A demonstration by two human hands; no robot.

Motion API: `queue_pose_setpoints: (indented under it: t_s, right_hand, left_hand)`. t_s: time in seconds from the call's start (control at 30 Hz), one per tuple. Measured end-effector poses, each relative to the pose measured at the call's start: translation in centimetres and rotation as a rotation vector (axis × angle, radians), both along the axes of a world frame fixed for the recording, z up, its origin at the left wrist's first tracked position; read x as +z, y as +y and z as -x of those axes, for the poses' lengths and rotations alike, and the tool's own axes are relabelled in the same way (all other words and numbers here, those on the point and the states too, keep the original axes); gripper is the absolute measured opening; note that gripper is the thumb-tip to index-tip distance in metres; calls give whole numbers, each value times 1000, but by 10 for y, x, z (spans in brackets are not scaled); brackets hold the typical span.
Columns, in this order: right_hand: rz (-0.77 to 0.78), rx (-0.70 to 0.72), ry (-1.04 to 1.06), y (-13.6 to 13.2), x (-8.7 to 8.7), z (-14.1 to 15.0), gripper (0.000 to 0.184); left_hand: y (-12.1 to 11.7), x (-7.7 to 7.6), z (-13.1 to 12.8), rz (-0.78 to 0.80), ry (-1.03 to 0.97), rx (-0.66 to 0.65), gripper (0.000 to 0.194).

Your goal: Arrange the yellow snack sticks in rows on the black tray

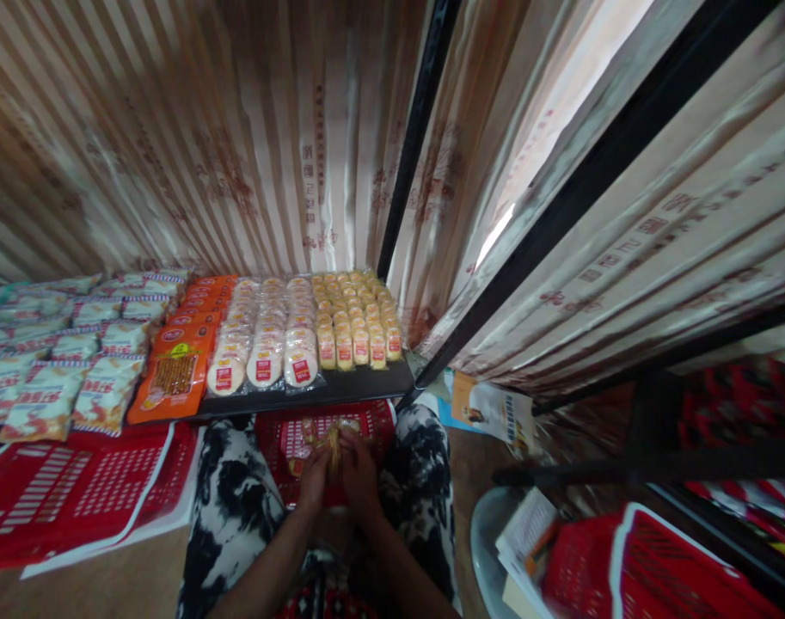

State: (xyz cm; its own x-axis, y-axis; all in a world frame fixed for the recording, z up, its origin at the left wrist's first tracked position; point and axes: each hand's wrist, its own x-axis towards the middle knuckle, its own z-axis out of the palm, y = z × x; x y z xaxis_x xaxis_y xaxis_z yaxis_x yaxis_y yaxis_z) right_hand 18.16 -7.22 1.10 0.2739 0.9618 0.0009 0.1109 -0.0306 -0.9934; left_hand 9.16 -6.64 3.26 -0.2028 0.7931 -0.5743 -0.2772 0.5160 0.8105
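Observation:
My left hand (313,478) and my right hand (359,474) are together between my knees, both closed around a small bunch of yellow wrapped snack packets (334,449). They hover over a red plastic basket (289,438) on the floor with a few packets in it. Just beyond is a low black shelf (340,387) lined with rows of snacks: small yellow packets (357,322), round white rice crackers (266,335) and orange bags (176,370).
White and green snack bags (57,361) fill the shelf's left part. Flat red baskets (76,494) lie at the left. A black metal rack frame (560,215) and striped curtains stand behind and right. Another red basket (630,567), papers and a white stool (488,533) sit at the lower right.

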Motion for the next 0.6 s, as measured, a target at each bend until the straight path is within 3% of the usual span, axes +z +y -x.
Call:
queue_pose_setpoints:
  t_s: [0.17, 0.6]
  right_hand:
    - [-19, 18, -25, -1, 6, 0, 30]
    - [-139, 46, -242, -4, 38, -7, 22]
  left_hand:
    - [-6, -4, -1, 46, -102, -48, 31]
    - [-7, 7, -11, 160, -385, 101, 26]
